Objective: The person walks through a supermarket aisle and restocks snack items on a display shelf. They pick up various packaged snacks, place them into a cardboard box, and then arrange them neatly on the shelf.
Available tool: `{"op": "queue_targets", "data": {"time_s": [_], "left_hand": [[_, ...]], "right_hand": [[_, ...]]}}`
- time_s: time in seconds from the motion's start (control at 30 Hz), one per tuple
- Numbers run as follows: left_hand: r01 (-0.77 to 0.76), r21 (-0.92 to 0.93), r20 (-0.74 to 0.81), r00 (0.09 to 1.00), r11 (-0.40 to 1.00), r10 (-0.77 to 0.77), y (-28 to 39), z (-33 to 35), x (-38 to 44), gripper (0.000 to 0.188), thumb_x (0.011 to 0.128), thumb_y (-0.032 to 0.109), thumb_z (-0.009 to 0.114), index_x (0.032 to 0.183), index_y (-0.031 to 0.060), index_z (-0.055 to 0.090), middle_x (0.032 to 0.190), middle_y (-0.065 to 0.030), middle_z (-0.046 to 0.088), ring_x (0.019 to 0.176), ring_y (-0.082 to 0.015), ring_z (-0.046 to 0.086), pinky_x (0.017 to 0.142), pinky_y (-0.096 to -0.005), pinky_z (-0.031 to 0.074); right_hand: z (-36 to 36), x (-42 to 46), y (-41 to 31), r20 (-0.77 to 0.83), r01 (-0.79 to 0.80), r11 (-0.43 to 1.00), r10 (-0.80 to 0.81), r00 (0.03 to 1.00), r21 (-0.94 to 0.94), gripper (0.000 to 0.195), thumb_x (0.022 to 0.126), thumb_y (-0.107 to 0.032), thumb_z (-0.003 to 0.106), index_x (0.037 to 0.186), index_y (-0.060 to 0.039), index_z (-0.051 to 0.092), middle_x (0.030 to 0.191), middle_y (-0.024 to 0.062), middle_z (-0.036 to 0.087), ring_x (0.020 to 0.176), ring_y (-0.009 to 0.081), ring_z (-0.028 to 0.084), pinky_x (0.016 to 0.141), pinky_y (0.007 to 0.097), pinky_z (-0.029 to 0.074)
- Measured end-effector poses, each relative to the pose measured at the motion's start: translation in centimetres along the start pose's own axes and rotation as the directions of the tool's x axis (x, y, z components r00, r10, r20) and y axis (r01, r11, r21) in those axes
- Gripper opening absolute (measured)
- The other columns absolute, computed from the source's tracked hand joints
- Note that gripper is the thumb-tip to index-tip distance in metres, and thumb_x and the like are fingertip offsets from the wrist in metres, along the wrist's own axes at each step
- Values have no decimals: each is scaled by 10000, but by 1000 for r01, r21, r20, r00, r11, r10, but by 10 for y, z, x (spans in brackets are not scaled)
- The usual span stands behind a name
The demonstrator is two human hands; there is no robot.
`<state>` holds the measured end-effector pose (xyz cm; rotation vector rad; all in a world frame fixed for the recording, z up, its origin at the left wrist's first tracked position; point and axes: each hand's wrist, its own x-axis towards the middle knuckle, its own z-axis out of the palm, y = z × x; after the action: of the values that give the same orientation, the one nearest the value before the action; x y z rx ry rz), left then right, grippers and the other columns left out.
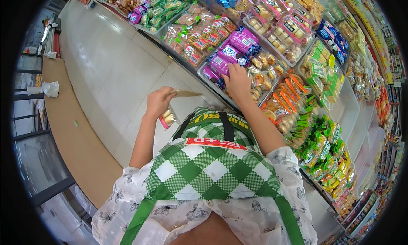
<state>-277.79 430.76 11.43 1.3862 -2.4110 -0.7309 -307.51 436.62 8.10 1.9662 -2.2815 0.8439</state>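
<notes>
My left hand (157,101), above the floor tiles, grips a thin beige card-like piece (186,93) seen almost edge-on. Just below that hand hangs a clear pack of small round cakes with a pink edge (167,119); how it is held is hidden. My right hand (238,82) reaches into a clear plastic bin (204,74) on the display. Its fingertips touch the purple snack packets (220,63) there, and whether they grip one cannot be seen. Small wrapped round pastries (263,66) share this bin, right of the hand.
Bagged snacks (204,34) and pink-edged cake packs (288,28) fill bins behind. Orange-tied bags (283,98) and green-topped packets (322,146) lie to the right. A brown counter (86,127) runs along the left, with a white plastic bag (50,89) on it.
</notes>
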Motion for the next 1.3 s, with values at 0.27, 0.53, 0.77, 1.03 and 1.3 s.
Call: {"op": "queue_targets", "data": {"time_s": [0.27, 0.53, 0.77, 1.03, 1.3], "left_hand": [[-276, 209, 390, 903, 938, 179, 26, 24, 32, 483, 843, 279, 608, 1297, 244, 445, 834, -76, 665, 730, -300, 629, 593, -415, 463], [-417, 159, 387, 860, 895, 332, 30, 47, 79, 505, 838, 276, 612, 1312, 253, 437, 855, -83, 669, 754, -291, 636, 609, -409, 473], [-439, 74, 366, 847, 895, 386, 15, 61, 87, 464, 836, 276, 619, 1274, 223, 473, 841, -94, 668, 763, -300, 636, 626, -417, 479], [-164, 127, 316, 942, 978, 117, 25, 54, 87, 661, 829, 328, 639, 1399, 238, 315, 765, -134, 650, 707, -349, 618, 602, -460, 459], [-242, 218, 388, 910, 945, 144, 28, 55, 88, 693, 811, 335, 653, 1415, 303, 315, 736, -158, 629, 713, -353, 614, 628, -454, 469]], "right_hand": [[20, 19, -5, 135, -56, 995, 66, 989, -83, 437, 699, -236, 733, 1009, -24, 510, 962, 116, 487, 842, 299, 590, 646, 390, 531], [34, -9, -25, 227, -201, 978, 183, 956, 56, 389, 743, -246, 712, 1025, -35, 548, 965, 142, 532, 810, 337, 612, 650, 424, 508], [17, -9, -21, 96, -202, 970, 191, 977, 131, 335, 772, -225, 691, 1028, -38, 584, 948, 142, 576, 868, 319, 586, 720, 409, 490], [-2, 33, 14, -76, -108, 973, 94, 993, -202, 461, 661, -95, 732, 1085, -41, 559, 1039, 123, 541, 998, 324, 487, 893, 409, 397], [-7, 26, -1, -60, -49, 999, 48, 997, -22, 469, 630, -129, 758, 1048, -58, 556, 947, 108, 511, 910, 293, 488, 798, 395, 403]]}}
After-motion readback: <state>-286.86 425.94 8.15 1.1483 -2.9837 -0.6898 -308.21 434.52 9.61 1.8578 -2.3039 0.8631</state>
